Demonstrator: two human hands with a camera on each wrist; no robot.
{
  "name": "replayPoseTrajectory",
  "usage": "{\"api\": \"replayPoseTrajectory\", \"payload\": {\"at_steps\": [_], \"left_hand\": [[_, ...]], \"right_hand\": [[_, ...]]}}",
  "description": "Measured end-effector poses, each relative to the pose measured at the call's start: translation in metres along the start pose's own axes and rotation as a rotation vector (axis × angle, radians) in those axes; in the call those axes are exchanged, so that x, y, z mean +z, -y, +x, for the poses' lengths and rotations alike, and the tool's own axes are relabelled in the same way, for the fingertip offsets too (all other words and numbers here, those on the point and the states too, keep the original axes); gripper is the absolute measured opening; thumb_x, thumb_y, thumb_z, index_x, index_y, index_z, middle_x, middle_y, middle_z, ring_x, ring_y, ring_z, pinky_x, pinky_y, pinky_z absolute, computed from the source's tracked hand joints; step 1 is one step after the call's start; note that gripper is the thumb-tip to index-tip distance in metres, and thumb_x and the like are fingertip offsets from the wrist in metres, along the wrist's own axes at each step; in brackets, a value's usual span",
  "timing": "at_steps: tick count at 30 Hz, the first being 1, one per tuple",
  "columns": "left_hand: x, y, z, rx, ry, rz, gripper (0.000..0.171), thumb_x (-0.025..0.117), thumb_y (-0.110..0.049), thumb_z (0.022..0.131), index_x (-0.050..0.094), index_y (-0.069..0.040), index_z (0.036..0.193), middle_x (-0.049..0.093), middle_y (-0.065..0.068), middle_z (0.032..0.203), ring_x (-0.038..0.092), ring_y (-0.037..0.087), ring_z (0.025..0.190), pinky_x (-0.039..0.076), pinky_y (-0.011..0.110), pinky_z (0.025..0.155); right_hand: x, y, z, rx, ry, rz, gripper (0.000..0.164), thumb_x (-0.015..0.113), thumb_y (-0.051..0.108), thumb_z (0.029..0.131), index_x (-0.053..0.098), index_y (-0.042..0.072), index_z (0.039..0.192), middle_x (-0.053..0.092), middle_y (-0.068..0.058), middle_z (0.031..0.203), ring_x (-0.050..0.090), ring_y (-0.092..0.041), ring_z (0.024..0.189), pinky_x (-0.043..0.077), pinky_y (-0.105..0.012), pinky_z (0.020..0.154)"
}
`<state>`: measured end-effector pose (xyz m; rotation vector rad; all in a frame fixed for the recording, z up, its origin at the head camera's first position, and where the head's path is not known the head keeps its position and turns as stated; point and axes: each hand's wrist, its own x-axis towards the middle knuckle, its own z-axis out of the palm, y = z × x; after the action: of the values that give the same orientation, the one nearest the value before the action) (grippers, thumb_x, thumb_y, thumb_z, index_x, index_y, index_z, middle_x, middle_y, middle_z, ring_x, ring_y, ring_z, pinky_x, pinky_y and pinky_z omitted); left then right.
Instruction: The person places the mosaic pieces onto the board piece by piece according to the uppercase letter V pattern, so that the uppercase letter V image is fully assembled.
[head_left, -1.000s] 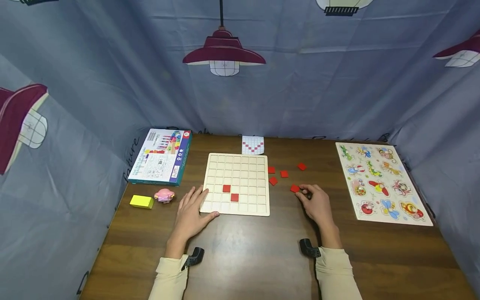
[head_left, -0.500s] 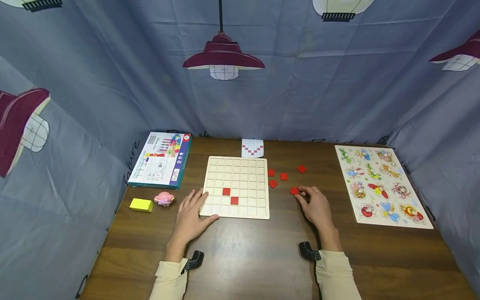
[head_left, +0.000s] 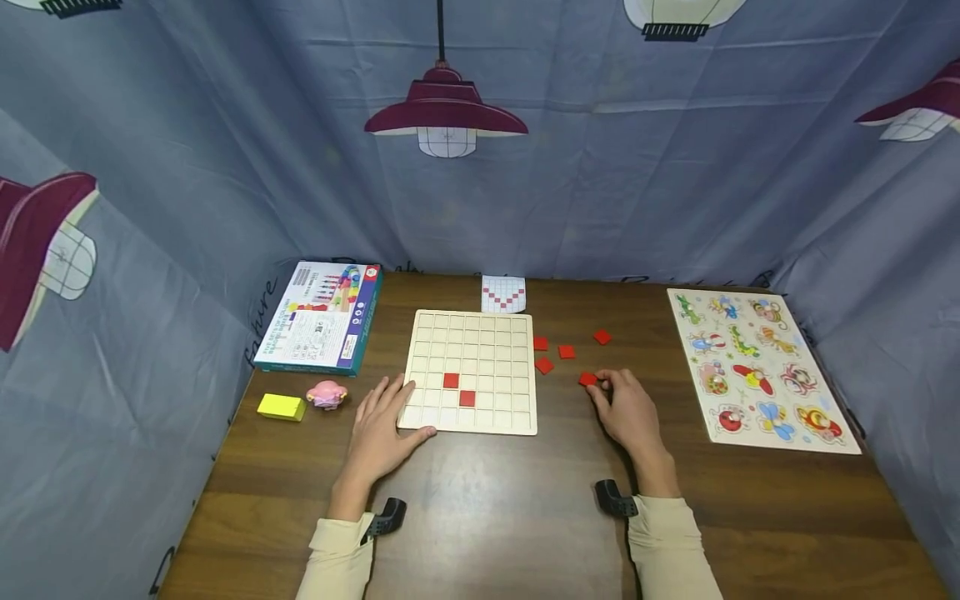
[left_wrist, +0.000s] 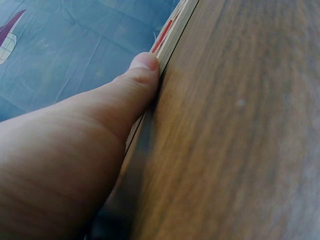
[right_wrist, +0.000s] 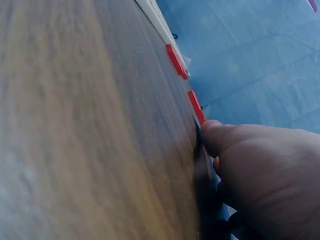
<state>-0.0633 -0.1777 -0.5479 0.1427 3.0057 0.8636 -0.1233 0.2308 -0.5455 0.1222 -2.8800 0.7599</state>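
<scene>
Your left hand (head_left: 377, 433) rests at the board's 8 o'clock corner, fingers straight, thumb spread apart from them and touching the near edge. On the board (head_left: 468, 346), two squares (head_left: 451, 381) fill cells. At 3 o'clock from it, your right hand (head_left: 628, 412) pinches the corner of a red tile (head_left: 587, 378) between thumb and forefinger. Four loose tiles (head_left: 566, 352) lie between 2 and 3 o'clock, the card (head_left: 503, 294) at 1, the box (head_left: 318, 317) at 10.
</scene>
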Motion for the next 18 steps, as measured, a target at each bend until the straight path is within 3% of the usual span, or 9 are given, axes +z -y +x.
{"api": "replayPoseTrajectory", "payload": {"at_steps": [4, 9, 18], "left_hand": [[-0.001, -0.001, 0.001, 0.002, -0.002, -0.004, 0.091, 0.073, -0.064, 0.084, 0.043, -0.018, 0.157, 0.035, 0.008, 0.166, 0.022, 0.035, 0.157, 0.014, 0.060, 0.125], [-0.003, -0.001, -0.002, -0.010, -0.002, -0.005, 0.091, 0.073, -0.063, 0.084, 0.043, -0.018, 0.157, 0.034, 0.008, 0.167, 0.021, 0.035, 0.157, 0.014, 0.061, 0.125], [-0.002, -0.002, 0.000, 0.003, 0.002, -0.006, 0.091, 0.073, -0.064, 0.084, 0.042, -0.018, 0.157, 0.034, 0.008, 0.167, 0.021, 0.035, 0.157, 0.014, 0.061, 0.125]], "right_hand": [[-0.001, 0.007, 0.004, 0.007, 0.008, 0.062, 0.029, 0.070, 0.022, 0.098, 0.068, -0.001, 0.116, 0.061, -0.013, 0.101, 0.060, -0.029, 0.092, 0.051, -0.047, 0.081], [0.001, 0.033, 0.013, -0.006, 0.042, 0.121, 0.031, 0.068, 0.026, 0.099, 0.067, 0.001, 0.117, 0.059, -0.010, 0.100, 0.055, -0.025, 0.088, 0.047, -0.040, 0.079], [0.017, 0.087, 0.027, -0.121, 0.053, 0.117, 0.027, 0.070, 0.026, 0.096, 0.070, 0.005, 0.113, 0.059, -0.005, 0.094, 0.053, -0.019, 0.084, 0.048, -0.034, 0.075]]}}
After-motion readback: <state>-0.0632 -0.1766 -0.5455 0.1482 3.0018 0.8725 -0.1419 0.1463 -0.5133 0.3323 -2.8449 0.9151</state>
